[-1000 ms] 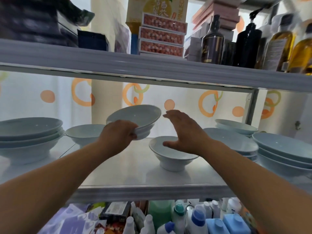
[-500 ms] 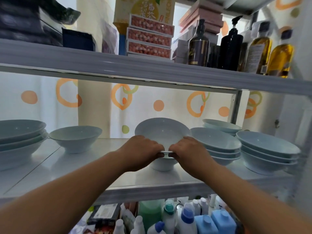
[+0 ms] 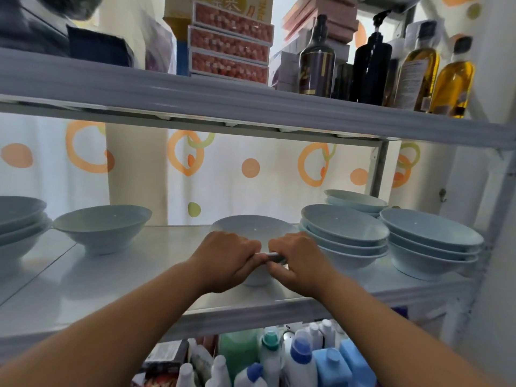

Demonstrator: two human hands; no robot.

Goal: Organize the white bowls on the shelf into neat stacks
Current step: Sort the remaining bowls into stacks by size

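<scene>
On the middle shelf (image 3: 111, 280) a white bowl (image 3: 251, 229) sits nested on another bowl at the centre. My left hand (image 3: 226, 258) and my right hand (image 3: 298, 258) both grip the near rim of this centre stack, fingers curled over it. A single white bowl (image 3: 102, 226) stands to the left. At the far left edge is a stack of wide bowls (image 3: 16, 222). To the right stand a stack of bowls (image 3: 344, 233), another stack (image 3: 431, 241) at the far right, and a smaller stack (image 3: 356, 201) behind them.
The upper shelf (image 3: 251, 104) hangs low over the bowls and carries boxes (image 3: 231, 40) and bottles (image 3: 317, 60). A metal post (image 3: 378, 174) stands at the back right. Below the shelf are several plastic bottles (image 3: 298, 361). A spotted curtain (image 3: 251, 169) backs the shelf.
My left hand carried a bowl from the left and set it onto the centre bowl. My right hand came down to grip the rim too. The stack has sunk level on the shelf.
</scene>
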